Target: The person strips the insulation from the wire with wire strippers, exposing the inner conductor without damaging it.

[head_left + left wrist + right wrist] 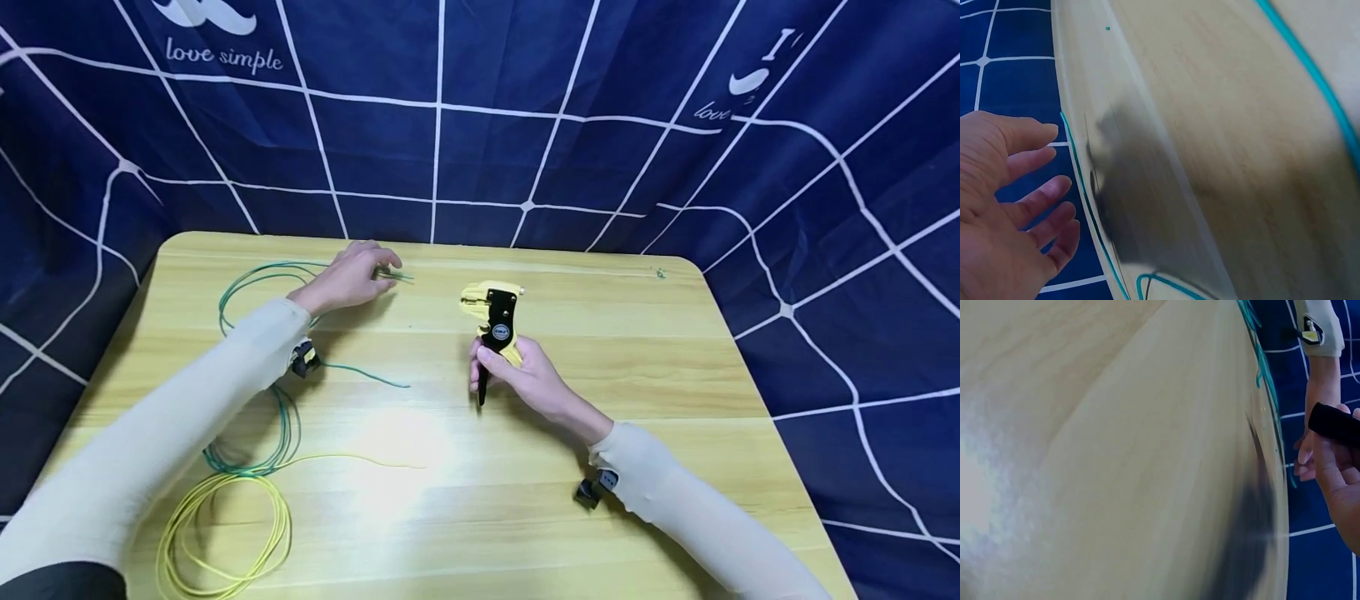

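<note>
My right hand (536, 379) grips a wire stripper (501, 321) with yellow and black parts, holding it over the middle of the table. In the right wrist view only its black handle (1335, 425) shows, against the fingers. Toward the table's back left, my left hand (348, 277) hovers over a green wire (397, 277), whose end pokes out past the fingertips. Its fingers are loosely bent and spread apart in the left wrist view, with nothing between them, and the green wire (1088, 203) lies on the table beside them. The wire's coil is partly hidden behind the left forearm.
A second green coil (285, 425) lies nearer the front, with a yellow wire coil (287, 517) just below it. Tiny green scraps (660, 272) sit at the back right of the wooden table (637, 358). Dark blue fabric (487, 150) hangs behind it.
</note>
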The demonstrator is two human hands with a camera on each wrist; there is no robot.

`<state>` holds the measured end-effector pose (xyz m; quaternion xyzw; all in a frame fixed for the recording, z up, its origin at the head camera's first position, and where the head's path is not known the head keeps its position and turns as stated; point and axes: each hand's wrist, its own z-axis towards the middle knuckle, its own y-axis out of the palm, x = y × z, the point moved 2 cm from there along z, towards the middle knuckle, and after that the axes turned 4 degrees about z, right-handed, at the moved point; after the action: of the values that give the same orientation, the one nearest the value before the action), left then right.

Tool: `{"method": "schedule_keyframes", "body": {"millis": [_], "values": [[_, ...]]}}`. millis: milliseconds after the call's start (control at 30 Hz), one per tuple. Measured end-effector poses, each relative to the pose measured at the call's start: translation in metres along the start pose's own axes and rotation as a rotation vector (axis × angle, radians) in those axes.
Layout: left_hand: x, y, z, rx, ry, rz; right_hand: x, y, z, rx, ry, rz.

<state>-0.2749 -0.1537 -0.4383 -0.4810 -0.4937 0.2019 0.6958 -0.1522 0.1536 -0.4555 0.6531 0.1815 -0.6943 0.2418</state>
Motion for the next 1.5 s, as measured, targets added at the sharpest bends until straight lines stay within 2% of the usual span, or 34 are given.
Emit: {"method": "schedule_keyframes", "body": {"millis": [167,333,667,1000,1367,1500], "values": [[-0.002,0.005,0.008,-0.006,-0.026,-0.026,0.001,0.000,0.000,0.008,0.024,0.017],[-0.006,0.011,0.009,-0.001,-0.049,-0.023,0.003,0.000,0.000,0.013,0.050,0.063],[-0.013,0.018,0.009,0.042,-0.045,-0.042,0.005,0.001,0.008,-0.019,0.063,0.108],[-0.014,0.009,0.002,0.027,-0.026,-0.195,0.008,0.002,0.018,-0.033,0.114,0.147],[-0.014,0.002,-0.002,0.072,0.014,-0.284,0.015,0.005,0.036,-0.003,0.157,0.074],[-0.011,-0.002,-0.003,0.076,0.008,-0.325,0.016,0.006,0.041,-0.013,0.163,0.066]]}}
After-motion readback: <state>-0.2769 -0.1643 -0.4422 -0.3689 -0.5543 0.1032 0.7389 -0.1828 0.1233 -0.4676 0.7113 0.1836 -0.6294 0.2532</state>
